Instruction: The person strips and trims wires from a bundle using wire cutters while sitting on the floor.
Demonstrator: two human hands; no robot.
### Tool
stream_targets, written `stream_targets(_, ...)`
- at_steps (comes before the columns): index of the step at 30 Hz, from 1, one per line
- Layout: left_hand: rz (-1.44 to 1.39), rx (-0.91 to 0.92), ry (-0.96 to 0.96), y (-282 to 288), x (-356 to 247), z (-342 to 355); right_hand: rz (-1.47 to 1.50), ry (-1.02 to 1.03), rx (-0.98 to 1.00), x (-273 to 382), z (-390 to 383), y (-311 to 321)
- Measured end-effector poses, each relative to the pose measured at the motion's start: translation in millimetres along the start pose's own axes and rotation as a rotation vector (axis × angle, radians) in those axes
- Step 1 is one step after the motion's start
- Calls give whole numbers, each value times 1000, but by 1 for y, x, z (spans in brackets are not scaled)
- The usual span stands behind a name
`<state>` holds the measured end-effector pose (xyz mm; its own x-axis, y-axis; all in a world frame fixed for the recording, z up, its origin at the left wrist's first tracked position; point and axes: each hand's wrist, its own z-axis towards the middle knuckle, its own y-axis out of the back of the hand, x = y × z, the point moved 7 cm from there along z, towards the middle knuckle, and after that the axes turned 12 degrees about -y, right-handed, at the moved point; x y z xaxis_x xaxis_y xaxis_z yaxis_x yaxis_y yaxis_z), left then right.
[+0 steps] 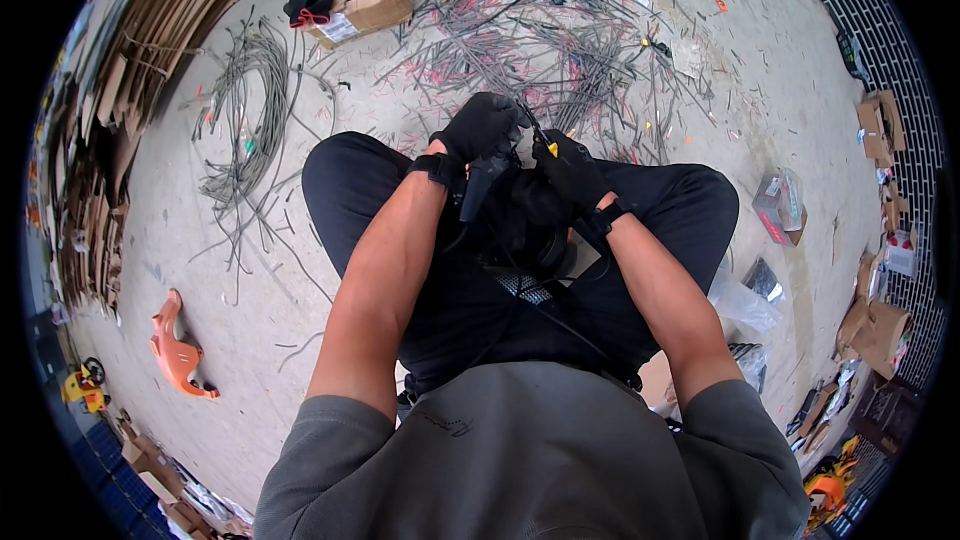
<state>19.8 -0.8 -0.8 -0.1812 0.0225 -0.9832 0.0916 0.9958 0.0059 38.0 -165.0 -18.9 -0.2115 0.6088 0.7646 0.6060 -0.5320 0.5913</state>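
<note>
Your right grip (pixel 572 177) is clasping a dark, yellow-marked tool (pixel 541 133) between your knees (pixel 690 195), apparently so that its tip is pointing toward your left grip (pixel 483 127). In this head view, your left grip is holding its bent fingers near that tip, perhaps for guiding; whether they are pinching anything, I cannot make out. Loose wire pieces (pixel 590 68) are lying on the floor (pixel 270 315) just beyond, and a wire coil (pixel 268 120) is resting leftward, probably for easy reach.

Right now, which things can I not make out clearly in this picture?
All in the head view:
Yellow-and-black hand tool: grip hidden by the right gloved hand.
Anything inside the left gloved hand: hidden by the hand itself.
Cardboard box and flattened-cardboard stack: far ends cut off by the upper edge.
</note>
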Motion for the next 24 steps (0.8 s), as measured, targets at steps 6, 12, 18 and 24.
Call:
stream_targets(6, 12, 13, -39, 1, 3, 2, -56, 141, -52, -1, -1, -1)
stream_targets(12, 57, 10, -104, 2, 0, 2, -46, 77, -25, 1, 1, 0)
stream_targets(18, 67, 28, -102, 1, 2, 3, -124, 119, -86, -6, 2, 0)
stream_targets(24, 78, 41, -123, 2, 1, 4, -113, 112, -117, -4, -1, 4)
